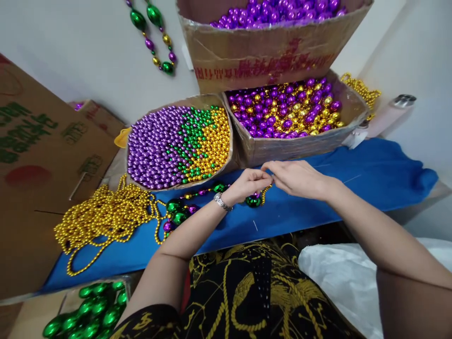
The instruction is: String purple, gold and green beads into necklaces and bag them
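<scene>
My left hand [249, 183] and my right hand [298, 179] meet fingertip to fingertip above the blue cloth [370, 174]. Both pinch the end of a bead strand [197, 202] of large green, purple and small gold beads, which trails left across the cloth; a green bead [253, 201] hangs just under my left hand. A thin thread runs right from my right hand. A watch sits on my left wrist.
A box of purple, green and gold beads [178, 143] stands behind my hands, a box of purple and gold beads [287, 110] beside it, a purple-bead box [268, 47] on top. Gold bead strings [102, 219] lie left; green beads [88, 313] sit bottom left. A finished necklace [155, 37] hangs on the wall.
</scene>
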`<state>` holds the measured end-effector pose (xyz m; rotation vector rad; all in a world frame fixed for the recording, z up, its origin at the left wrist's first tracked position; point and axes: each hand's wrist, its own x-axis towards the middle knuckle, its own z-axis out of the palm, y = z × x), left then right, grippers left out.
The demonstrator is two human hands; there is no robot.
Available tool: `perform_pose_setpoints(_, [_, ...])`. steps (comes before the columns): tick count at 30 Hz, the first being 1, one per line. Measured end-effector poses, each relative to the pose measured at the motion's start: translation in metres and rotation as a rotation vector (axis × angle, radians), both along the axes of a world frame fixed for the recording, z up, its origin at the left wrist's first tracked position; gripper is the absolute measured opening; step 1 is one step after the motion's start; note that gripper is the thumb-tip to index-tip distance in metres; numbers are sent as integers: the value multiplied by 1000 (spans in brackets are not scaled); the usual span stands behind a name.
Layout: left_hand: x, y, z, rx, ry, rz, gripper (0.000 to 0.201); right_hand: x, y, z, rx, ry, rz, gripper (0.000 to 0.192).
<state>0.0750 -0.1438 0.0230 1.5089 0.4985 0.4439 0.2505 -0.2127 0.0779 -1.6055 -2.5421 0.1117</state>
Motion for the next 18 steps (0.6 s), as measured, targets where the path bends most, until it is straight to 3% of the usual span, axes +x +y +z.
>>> perform_pose_setpoints(6, [-13,2,-4,-25,-36,-109,36,-5,16,-3,-83,101,85,28])
perform_pose_setpoints(11, [-22,3,4,108,21,-88,34,13,30,-2,-54,29,94,23])
perform_pose_setpoints(15, [-23,3,7,274,80,-186,29,6,51,29,188,-155,-46,27])
perform_pose_setpoints(18, [-18,0,7,399,125,-303,26,-45,62,56,244,-171,55,22])
